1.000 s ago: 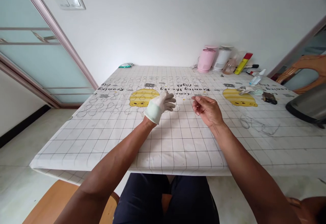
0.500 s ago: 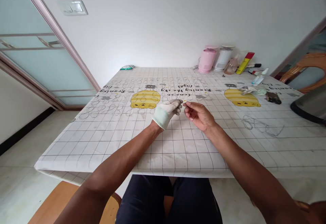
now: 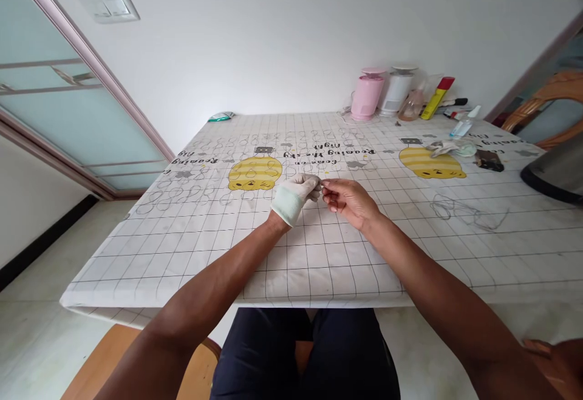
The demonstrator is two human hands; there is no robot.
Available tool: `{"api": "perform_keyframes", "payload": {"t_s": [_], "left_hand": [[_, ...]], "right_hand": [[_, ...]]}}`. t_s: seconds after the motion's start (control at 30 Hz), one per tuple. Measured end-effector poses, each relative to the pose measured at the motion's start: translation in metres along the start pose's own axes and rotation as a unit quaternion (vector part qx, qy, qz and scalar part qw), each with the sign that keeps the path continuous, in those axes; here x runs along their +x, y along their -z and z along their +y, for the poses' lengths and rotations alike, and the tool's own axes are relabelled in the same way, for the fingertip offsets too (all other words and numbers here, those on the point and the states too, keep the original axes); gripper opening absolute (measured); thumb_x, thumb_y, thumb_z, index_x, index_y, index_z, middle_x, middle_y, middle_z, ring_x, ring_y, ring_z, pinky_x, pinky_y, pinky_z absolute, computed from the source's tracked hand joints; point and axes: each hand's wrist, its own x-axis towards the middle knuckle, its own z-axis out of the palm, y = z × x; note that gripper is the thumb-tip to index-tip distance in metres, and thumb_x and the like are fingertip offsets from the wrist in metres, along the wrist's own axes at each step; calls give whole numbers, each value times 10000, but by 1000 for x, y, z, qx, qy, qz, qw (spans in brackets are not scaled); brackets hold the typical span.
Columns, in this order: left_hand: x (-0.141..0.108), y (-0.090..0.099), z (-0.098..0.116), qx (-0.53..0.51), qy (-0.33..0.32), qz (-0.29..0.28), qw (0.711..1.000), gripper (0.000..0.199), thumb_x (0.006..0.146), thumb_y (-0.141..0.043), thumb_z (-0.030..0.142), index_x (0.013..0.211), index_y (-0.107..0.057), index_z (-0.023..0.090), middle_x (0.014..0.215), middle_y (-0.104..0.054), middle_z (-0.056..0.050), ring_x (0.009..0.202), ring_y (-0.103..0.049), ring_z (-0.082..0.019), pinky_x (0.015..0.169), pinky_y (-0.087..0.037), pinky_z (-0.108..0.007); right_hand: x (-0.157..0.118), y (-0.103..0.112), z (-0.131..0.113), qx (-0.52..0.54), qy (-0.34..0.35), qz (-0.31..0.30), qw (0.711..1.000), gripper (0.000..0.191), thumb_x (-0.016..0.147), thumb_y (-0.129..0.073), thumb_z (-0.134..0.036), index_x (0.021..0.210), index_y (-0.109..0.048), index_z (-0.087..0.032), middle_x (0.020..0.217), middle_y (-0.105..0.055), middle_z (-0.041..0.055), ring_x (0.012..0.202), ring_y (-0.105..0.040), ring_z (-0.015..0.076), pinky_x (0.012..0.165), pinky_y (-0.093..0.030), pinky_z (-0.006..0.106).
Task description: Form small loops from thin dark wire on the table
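My left hand (image 3: 298, 195), in a white glove with a grey-coated palm and a pale green cuff, is closed in a pinch above the table. My bare right hand (image 3: 350, 201) meets it fingertip to fingertip, with thumb and index finger pressed together. Whatever lies between the fingertips is too small to make out. Many thin wire loops (image 3: 187, 195) are spread over the left and far parts of the checked tablecloth (image 3: 200, 266). To the right of my hands lies a loose tangle of thin wire (image 3: 469, 213).
At the right lie a crumpled glove (image 3: 455, 147), a dark small object (image 3: 489, 160) and a clear bottle (image 3: 463, 124). A pink device (image 3: 367, 98), a white device (image 3: 396, 93) and a yellow-red tube (image 3: 437, 99) stand by the wall. A green packet (image 3: 221, 117) rests at the far left corner.
My right hand has moved left, closing the small gap to my left hand's fingertips. The camera view has shifted slightly.
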Motion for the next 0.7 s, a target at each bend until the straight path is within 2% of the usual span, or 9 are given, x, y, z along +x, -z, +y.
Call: {"api": "perform_keyframes", "payload": {"t_s": [0.2, 0.37, 0.5, 0.7], "left_hand": [[8, 7, -10, -80, 41, -60, 994, 169, 887, -723, 283, 813, -663, 143, 767, -648, -12, 596, -550, -79, 590, -443, -224], [15, 12, -16, -109, 65, -55, 990, 187, 873, -763, 285, 827, -652, 141, 753, -641, -12, 607, -551, -80, 604, -430, -216], [17, 12, -19, -107, 87, -56, 989, 245, 877, -792, 299, 786, -628, 142, 711, -624, -21, 587, -533, -88, 596, -421, -227], [15, 13, -20, -113, 55, -53, 991, 211, 860, -805, 269, 808, -657, 128, 724, -607, -9, 594, -521, -81, 599, -422, -221]], "right_hand": [[-1, -4, 0, -66, 50, 44, 996, 274, 706, -898, -285, 909, -744, -184, 801, -720, 58, 629, -629, 150, 422, -446, 240], [-1, -5, 2, -92, 71, 47, 992, 244, 784, -854, -279, 961, -721, -176, 821, -728, 68, 633, -637, 154, 421, -462, 242], [-1, -6, 2, -139, 72, 47, 987, 216, 833, -792, -210, 1025, -703, -163, 827, -727, 64, 626, -630, 146, 416, -447, 233], [0, -5, 2, -132, 56, 57, 988, 74, 920, -706, -210, 981, -703, -168, 821, -731, 65, 603, -628, 137, 412, -442, 229]]}}
